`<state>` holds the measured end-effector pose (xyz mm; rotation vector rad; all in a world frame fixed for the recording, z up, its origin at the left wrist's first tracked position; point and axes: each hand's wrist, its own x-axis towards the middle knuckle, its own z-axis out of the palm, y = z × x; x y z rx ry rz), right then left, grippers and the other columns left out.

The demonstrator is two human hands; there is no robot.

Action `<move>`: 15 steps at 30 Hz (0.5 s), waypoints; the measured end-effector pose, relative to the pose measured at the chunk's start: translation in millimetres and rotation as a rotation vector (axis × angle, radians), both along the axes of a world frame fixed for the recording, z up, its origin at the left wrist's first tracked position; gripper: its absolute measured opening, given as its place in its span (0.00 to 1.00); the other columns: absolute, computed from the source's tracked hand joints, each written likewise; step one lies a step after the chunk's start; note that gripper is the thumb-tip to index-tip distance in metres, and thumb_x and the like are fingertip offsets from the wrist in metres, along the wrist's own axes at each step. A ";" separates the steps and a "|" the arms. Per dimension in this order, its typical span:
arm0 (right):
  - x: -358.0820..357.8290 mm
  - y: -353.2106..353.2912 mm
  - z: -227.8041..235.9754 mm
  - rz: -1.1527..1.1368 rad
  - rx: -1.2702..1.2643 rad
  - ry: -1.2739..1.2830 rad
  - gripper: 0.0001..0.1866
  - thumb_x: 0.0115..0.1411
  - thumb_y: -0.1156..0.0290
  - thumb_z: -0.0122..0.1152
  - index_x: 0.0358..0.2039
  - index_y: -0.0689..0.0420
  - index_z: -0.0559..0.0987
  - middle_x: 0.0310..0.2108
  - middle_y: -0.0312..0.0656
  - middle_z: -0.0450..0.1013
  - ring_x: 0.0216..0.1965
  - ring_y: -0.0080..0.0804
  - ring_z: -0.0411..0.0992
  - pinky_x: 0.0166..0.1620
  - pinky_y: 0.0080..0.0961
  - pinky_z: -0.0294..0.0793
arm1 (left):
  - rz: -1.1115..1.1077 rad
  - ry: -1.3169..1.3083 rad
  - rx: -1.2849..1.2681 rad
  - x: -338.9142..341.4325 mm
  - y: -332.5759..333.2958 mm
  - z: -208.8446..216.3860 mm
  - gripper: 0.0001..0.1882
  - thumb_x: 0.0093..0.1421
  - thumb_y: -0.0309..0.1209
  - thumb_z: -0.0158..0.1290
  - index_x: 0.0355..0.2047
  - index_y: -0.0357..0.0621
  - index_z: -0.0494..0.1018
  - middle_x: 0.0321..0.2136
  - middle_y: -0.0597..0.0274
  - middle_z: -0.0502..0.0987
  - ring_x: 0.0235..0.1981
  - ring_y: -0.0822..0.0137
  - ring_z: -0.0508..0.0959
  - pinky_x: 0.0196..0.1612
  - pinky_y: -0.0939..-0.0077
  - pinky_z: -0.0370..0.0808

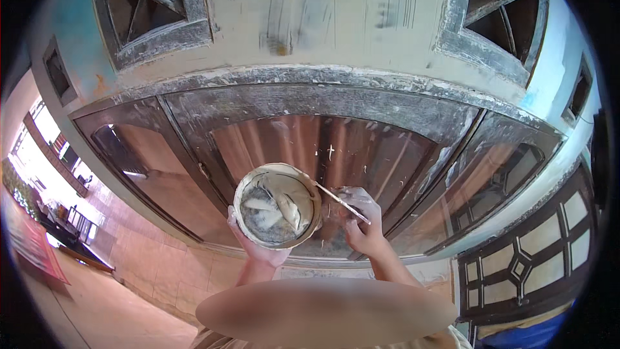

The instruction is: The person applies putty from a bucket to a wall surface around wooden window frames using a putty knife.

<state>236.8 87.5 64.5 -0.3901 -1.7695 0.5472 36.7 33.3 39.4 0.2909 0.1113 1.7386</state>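
My left hand (263,251) grips a round tub (312,223) from below and the left side, its open top facing up. Whitish putty (284,195) coats the inside, with pale lumps and a grey patch on the bottom. My right hand (365,221) is closed on a thin putty-smeared scraper (342,202), seen edge-on, its far end at the tub's right rim. White smears mark the fingers of that hand. A blurred oval hides part of both forearms.
Ahead stands a dark wooden window (316,100) with glass panes, its frame smeared white. Above it are pale wall (361,0) and two crossed-bar vents (150,1). At right is a dark door with pale panels (542,258). Tiled floor (152,265) and a bench (82,223) lie left.
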 end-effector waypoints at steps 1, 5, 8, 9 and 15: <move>4.2 0.5 -2.3 -0.016 0.029 -0.004 0.18 0.49 0.83 0.54 0.43 0.63 0.77 0.37 0.51 0.74 0.38 0.48 0.73 0.44 0.36 0.73 | 0.004 0.007 0.001 4.4 0.5 -0.9 0.33 0.62 0.63 0.40 0.56 0.53 0.69 0.53 0.64 0.72 0.54 0.59 0.71 0.57 0.56 0.69; 20.0 1.9 -14.8 -0.085 0.158 -0.141 0.19 0.46 0.82 0.58 0.42 0.60 0.78 0.38 0.50 0.74 0.40 0.50 0.73 0.45 0.38 0.73 | 0.000 0.003 -0.038 17.0 -0.2 -2.7 0.34 0.61 0.63 0.40 0.56 0.53 0.68 0.55 0.63 0.71 0.55 0.58 0.71 0.58 0.55 0.68; 43.3 11.3 -29.3 -0.401 -0.005 -0.524 0.16 0.48 0.83 0.57 0.40 0.59 0.78 0.37 0.49 0.74 0.39 0.52 0.73 0.42 0.34 0.73 | 0.022 0.037 0.017 18.8 -6.1 1.2 0.34 0.61 0.64 0.41 0.57 0.54 0.68 0.56 0.63 0.70 0.56 0.57 0.70 0.59 0.53 0.67; 53.8 13.1 -34.0 -0.396 -0.006 -0.524 0.16 0.48 0.83 0.57 0.40 0.59 0.78 0.37 0.49 0.74 0.39 0.52 0.73 0.42 0.34 0.73 | 0.026 0.038 0.015 20.4 -7.2 0.7 0.34 0.61 0.64 0.41 0.57 0.54 0.68 0.56 0.63 0.70 0.56 0.57 0.70 0.59 0.53 0.67; 78.3 5.3 -32.7 -0.005 -0.662 0.113 0.12 0.60 0.78 0.57 0.45 0.62 0.72 0.30 0.32 0.71 0.32 0.14 0.66 0.31 0.17 0.67 | 0.255 0.216 -0.024 21.6 -17.3 -17.8 0.37 0.60 0.66 0.38 0.60 0.55 0.64 0.59 0.65 0.67 0.58 0.57 0.68 0.59 0.56 0.68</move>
